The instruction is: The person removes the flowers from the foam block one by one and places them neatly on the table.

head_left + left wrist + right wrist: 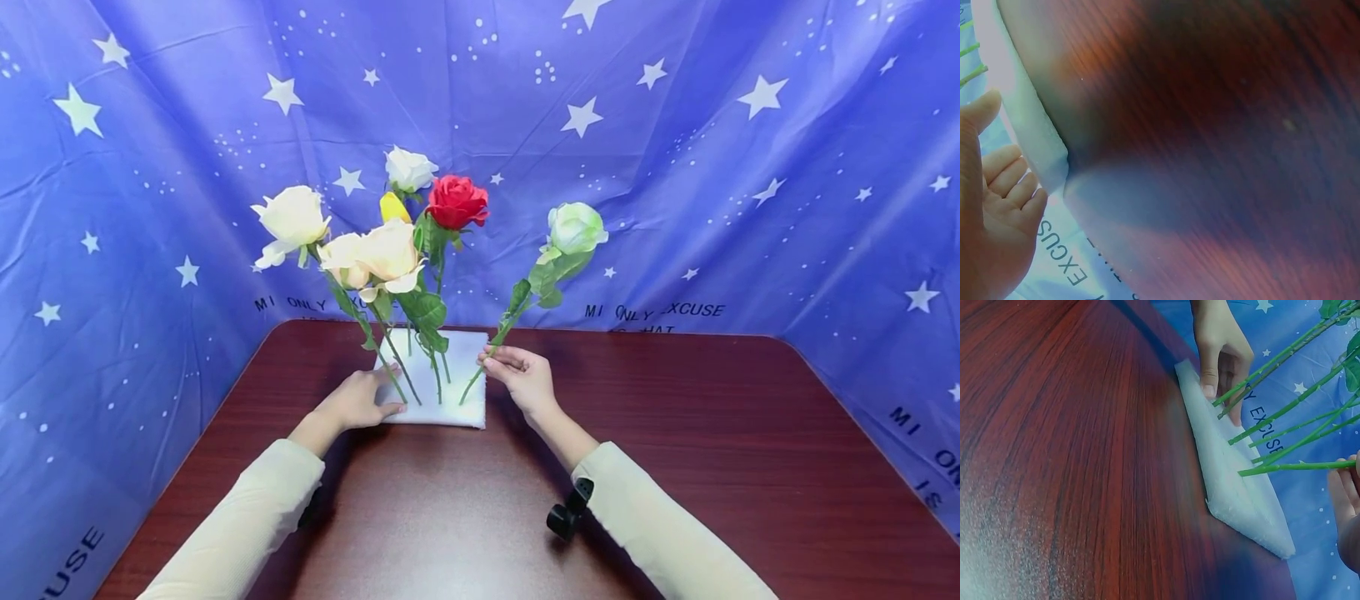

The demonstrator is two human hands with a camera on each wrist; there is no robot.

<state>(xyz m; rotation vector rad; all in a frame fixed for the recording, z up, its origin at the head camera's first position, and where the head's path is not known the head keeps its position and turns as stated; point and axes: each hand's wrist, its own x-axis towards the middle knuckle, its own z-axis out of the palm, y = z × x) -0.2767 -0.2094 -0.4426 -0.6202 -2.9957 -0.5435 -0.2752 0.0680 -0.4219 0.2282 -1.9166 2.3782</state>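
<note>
A white foam board (468, 418) lies on the table with several artificial flowers standing in it. My left hand (356, 400) rests on the board's left side, thumb and fingers spread apart and pressing on its surface near the stems. In the right wrist view, the left thumb (1209, 384) lies on the foam beside the closest stems. My right hand (525, 377) pinches the stem of a pale green-white rose (577, 227) between thumb and fingers. That rose leans to the right, and the lower end of its stem (1291, 466) meets the foam near the right side.
Standing in the foam are a red rose (458, 202), a yellow flower (393, 207), a white rose (411, 169), a cream rose (292, 215) and peach roses (392, 250). The dark red wooden table (675, 417) ends at a blue star-patterned curtain (517, 100).
</note>
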